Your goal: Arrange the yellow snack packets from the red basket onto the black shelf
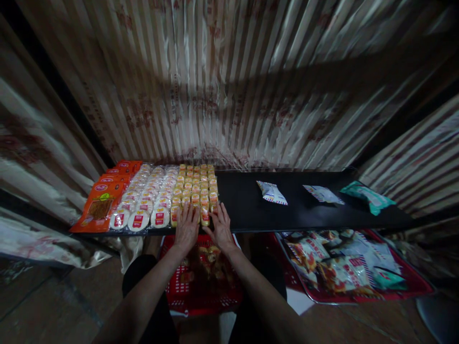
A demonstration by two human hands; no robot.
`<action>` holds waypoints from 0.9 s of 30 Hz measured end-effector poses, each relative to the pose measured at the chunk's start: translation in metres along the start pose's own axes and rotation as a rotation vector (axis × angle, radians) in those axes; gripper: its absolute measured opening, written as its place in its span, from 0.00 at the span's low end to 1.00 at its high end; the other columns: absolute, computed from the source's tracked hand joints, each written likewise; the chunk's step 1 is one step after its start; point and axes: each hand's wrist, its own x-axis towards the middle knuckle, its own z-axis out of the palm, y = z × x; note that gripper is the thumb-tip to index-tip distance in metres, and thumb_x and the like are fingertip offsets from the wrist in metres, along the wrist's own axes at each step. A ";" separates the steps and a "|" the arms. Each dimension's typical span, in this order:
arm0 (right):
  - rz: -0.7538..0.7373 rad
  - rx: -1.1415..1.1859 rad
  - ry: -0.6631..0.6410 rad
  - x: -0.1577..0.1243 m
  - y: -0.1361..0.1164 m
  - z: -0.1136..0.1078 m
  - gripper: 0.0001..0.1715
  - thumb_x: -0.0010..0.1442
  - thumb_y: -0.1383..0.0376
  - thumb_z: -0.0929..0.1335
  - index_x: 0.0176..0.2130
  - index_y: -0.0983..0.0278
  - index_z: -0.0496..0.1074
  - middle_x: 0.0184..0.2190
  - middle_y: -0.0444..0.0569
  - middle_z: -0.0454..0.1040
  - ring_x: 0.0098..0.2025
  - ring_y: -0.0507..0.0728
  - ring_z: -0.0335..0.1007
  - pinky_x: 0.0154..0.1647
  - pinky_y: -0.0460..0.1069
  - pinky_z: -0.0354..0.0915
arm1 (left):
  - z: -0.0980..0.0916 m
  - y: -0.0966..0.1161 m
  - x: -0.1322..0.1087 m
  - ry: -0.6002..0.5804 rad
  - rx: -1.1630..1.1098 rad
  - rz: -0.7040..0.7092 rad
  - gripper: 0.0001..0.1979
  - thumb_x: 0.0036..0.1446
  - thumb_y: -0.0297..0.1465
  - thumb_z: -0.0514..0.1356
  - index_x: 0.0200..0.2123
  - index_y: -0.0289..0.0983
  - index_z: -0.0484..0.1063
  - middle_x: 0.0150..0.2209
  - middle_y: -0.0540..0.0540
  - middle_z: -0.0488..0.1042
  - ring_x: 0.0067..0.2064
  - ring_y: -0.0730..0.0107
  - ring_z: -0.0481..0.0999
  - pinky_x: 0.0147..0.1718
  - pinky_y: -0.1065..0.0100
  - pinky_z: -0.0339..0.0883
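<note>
My left hand [186, 225] and my right hand [221, 226] lie side by side on the front edge of a black shelf [287, 217]. Their fingers are stretched flat over the nearest small yellow snack packets [195, 188], which stand in several neat rows. Left of these are rows of round white packets with red labels [150, 200]. Further left lie orange flat packets [102, 203]. Neither hand grips anything.
Three loose packets lie on the shelf's right part: a white one [271, 192], another white one [322, 194] and a green one [367, 197]. Below the shelf stand a red basket [201, 286] with snacks and a red tray [412, 286] of mixed packets. Striped curtains hang behind.
</note>
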 end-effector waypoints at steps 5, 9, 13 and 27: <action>0.040 0.055 0.024 0.003 -0.004 0.001 0.19 0.57 0.61 0.68 0.47 0.66 0.71 0.70 0.62 0.45 0.72 0.67 0.33 0.62 0.67 0.53 | 0.002 0.001 0.001 0.018 -0.001 -0.002 0.29 0.58 0.25 0.53 0.64 0.33 0.59 0.64 0.36 0.62 0.69 0.49 0.50 0.64 0.41 0.45; 0.085 0.086 0.042 0.003 -0.005 0.001 0.14 0.58 0.61 0.67 0.42 0.65 0.71 0.70 0.60 0.45 0.72 0.67 0.33 0.62 0.67 0.54 | 0.004 0.002 0.000 0.031 -0.014 -0.017 0.27 0.59 0.24 0.52 0.63 0.34 0.60 0.62 0.36 0.64 0.68 0.50 0.53 0.64 0.42 0.47; 0.096 0.091 0.050 0.005 -0.004 0.001 0.12 0.58 0.62 0.67 0.42 0.65 0.70 0.69 0.60 0.47 0.72 0.66 0.34 0.62 0.67 0.53 | 0.003 0.003 0.001 0.032 -0.009 -0.019 0.27 0.59 0.24 0.52 0.62 0.35 0.61 0.61 0.36 0.65 0.67 0.49 0.55 0.63 0.42 0.49; 0.068 0.055 0.123 0.011 0.003 0.011 0.08 0.58 0.66 0.68 0.40 0.66 0.71 0.66 0.65 0.54 0.71 0.66 0.38 0.62 0.65 0.55 | 0.006 -0.002 0.007 0.044 -0.011 0.019 0.28 0.57 0.25 0.56 0.62 0.33 0.61 0.61 0.35 0.66 0.67 0.50 0.55 0.64 0.45 0.52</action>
